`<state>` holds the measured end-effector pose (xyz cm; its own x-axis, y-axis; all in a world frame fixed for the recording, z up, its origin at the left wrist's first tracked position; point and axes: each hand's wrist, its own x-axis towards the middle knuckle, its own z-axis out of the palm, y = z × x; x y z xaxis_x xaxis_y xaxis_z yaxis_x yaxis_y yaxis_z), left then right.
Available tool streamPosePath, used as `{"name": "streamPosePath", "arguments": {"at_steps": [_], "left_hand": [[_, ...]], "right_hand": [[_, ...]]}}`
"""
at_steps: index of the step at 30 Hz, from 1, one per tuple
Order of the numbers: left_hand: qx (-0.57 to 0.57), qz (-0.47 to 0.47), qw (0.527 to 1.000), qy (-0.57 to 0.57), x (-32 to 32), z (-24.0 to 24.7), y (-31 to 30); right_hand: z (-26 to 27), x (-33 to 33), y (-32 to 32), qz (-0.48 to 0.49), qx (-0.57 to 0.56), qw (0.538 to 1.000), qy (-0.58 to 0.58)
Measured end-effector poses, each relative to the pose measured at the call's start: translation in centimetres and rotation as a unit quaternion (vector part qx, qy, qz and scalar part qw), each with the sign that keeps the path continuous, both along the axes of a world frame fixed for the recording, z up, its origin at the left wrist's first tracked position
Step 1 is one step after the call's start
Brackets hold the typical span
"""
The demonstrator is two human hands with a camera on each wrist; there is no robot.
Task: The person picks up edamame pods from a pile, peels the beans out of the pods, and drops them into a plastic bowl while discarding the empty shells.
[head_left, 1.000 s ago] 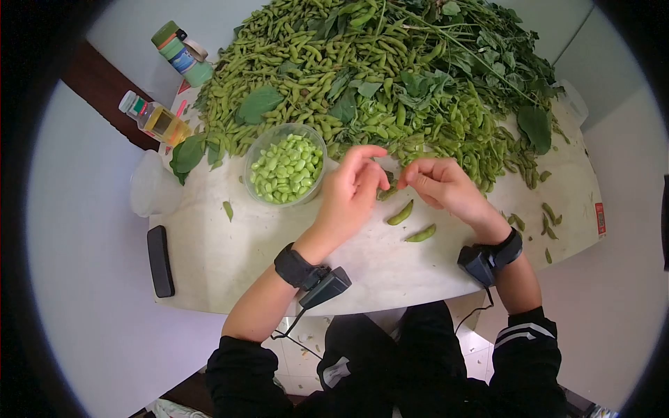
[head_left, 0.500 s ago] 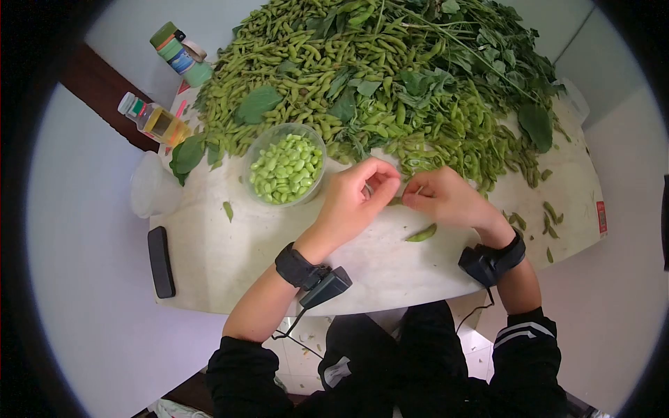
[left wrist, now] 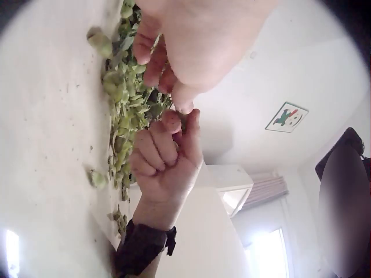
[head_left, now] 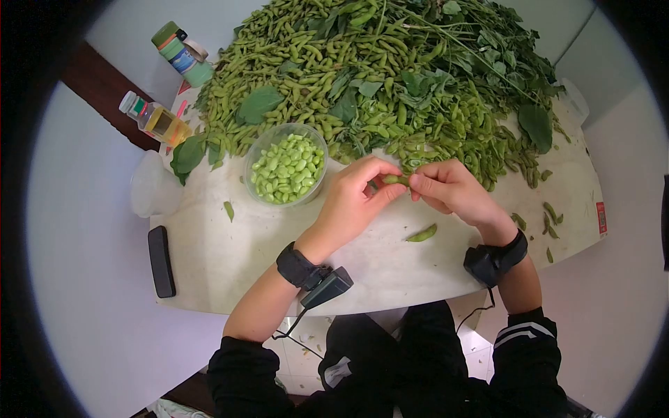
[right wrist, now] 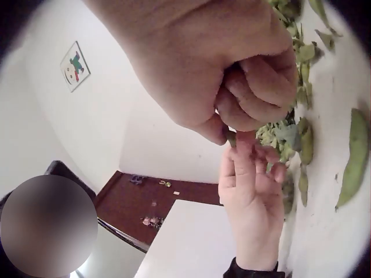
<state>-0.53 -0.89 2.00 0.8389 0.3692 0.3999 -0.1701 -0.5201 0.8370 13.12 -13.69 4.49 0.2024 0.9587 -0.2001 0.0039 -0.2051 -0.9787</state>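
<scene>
My left hand (head_left: 352,198) and right hand (head_left: 456,195) meet over the table in front of the pile. Between their fingertips they pinch one green soybean pod (head_left: 395,180), the left at one end and the right at the other. In the right wrist view a bit of that pod (right wrist: 231,138) shows between thumb and fingers. Another pod (head_left: 421,233) lies on the table just below the hands. Left of my left hand stands a clear plastic bowl (head_left: 249,174) of shelled green beans (head_left: 287,169).
A large heap of unshelled pods (head_left: 313,63) with leaves and stems covers the back. Split, paler pods (head_left: 446,143) lie nearer the hands. On the left are a green bottle (head_left: 185,59), an oil bottle (head_left: 157,122), a clear container (head_left: 155,184) and a black oblong object (head_left: 160,261).
The hands, apart a second ago, have come together. One of the two loose pods has been picked up from the table and is now held between both hands.
</scene>
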Motion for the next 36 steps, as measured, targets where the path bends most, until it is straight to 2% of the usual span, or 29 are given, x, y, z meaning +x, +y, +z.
{"name": "streamPosePath", "arguments": {"at_steps": [3, 6, 9, 11, 13, 14, 16, 20, 22, 26, 30, 33, 35, 36], "left_hand": [[0.009, -0.004, 1.0, 0.005, 0.0, -0.1, 0.1], [0.004, 0.003, 1.0, 0.022, 0.0, -0.3, 0.0], [-0.008, 0.007, 0.999, 0.047, -0.2, -0.7, 0.3], [-0.015, 0.0, 0.997, 0.07, -0.2, -0.8, 0.5], [-0.111, -0.046, 0.987, 0.103, -0.2, -0.8, 0.7], [-0.111, -0.046, 0.987, 0.103, -0.3, -0.8, 0.7], [-0.174, -0.104, 0.975, 0.089, -0.3, -0.6, 0.6], [-0.228, -0.114, 0.96, 0.119, -0.4, -0.1, 0.7], [-0.3, -0.201, 0.92, 0.153, -0.3, -0.6, 1.2], [-0.298, -0.194, 0.925, 0.131, -0.3, -0.4, 0.6], [-0.278, -0.158, 0.938, 0.13, -0.1, -0.2, -0.2], [-0.265, -0.148, 0.944, 0.129, -0.1, -0.2, -0.3], [-0.259, -0.144, 0.946, 0.132, -0.2, -0.2, -0.2], [-0.282, -0.145, 0.939, 0.13, -0.2, -0.3, -0.1]], "right_hand": [[-0.2, 0.0, 0.1, -0.015, -0.027, 1.0, 0.006], [-0.8, -0.2, 0.3, -0.051, -0.013, 0.998, -0.042], [-1.4, -0.6, 0.4, -0.054, 0.02, 0.997, -0.059], [-1.6, -0.8, 0.4, -0.039, 0.092, 0.994, -0.053], [-1.3, -1.0, 0.2, -0.03, 0.094, 0.993, -0.06], [-1.1, -1.0, 0.2, -0.021, 0.095, 0.993, -0.066], [-0.9, -0.8, 0.0, -0.01, 0.09, 0.994, -0.065], [-1.0, -0.7, -0.1, 0.012, 0.111, 0.989, -0.099], [-0.9, -0.8, -0.2, 0.016, 0.112, 0.99, -0.086], [-0.2, -1.3, 0.1, 0.008, 0.142, 0.988, -0.053], [-1.2, -1.0, 0.3, -0.03, 0.118, 0.992, -0.02], [-1.4, -0.7, 0.3, -0.046, 0.079, 0.993, -0.081], [-1.3, -0.6, 0.3, -0.063, 0.04, 0.984, -0.164], [-1.4, -0.6, 0.3, -0.063, 0.04, 0.984, -0.163]]}}
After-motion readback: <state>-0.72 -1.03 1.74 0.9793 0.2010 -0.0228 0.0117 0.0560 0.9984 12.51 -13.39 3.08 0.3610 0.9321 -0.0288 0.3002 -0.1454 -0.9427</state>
